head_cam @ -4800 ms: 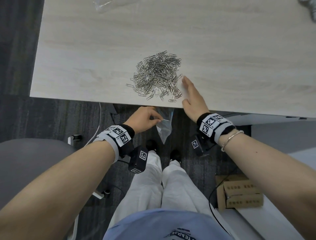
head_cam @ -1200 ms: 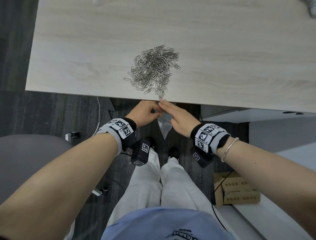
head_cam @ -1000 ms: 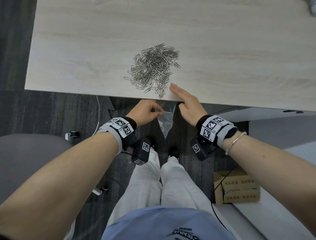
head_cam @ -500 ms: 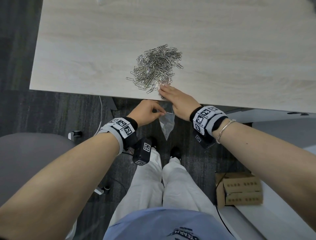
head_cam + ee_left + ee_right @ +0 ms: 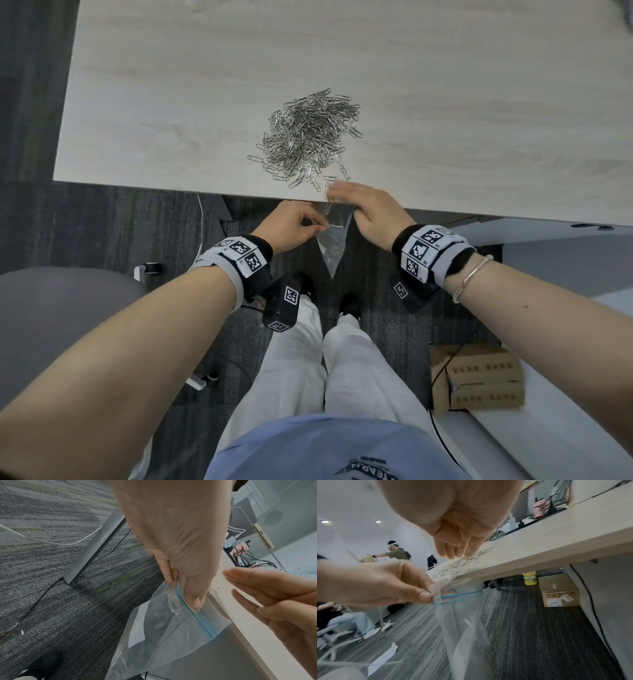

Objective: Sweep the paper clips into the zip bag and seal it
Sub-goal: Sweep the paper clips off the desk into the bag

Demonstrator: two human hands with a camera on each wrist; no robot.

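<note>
A heap of silver paper clips (image 5: 306,135) lies on the pale wooden table (image 5: 171,102) close to its near edge; the clips (image 5: 462,562) show too in the right wrist view. A clear zip bag (image 5: 334,240) with a blue seal strip (image 5: 193,612) hangs just below that edge. My left hand (image 5: 294,226) pinches the bag's rim (image 5: 436,595) between thumb and fingers. My right hand (image 5: 363,209) is at the table edge over the bag's mouth, fingers straight and together (image 5: 257,588), beside a few clips at the edge (image 5: 330,198).
A grey chair (image 5: 51,325) stands at my left. A cardboard box (image 5: 476,377) sits on the carpet at my right, another box (image 5: 558,589) and a yellow bottle (image 5: 529,578) under the table. Cables run along the floor. Other people are in the room's background (image 5: 397,553).
My right hand has drawn back from the heap to the table edge, dragging a few clips to the bag's mouth. My left hand keeps the bag in the same place.
</note>
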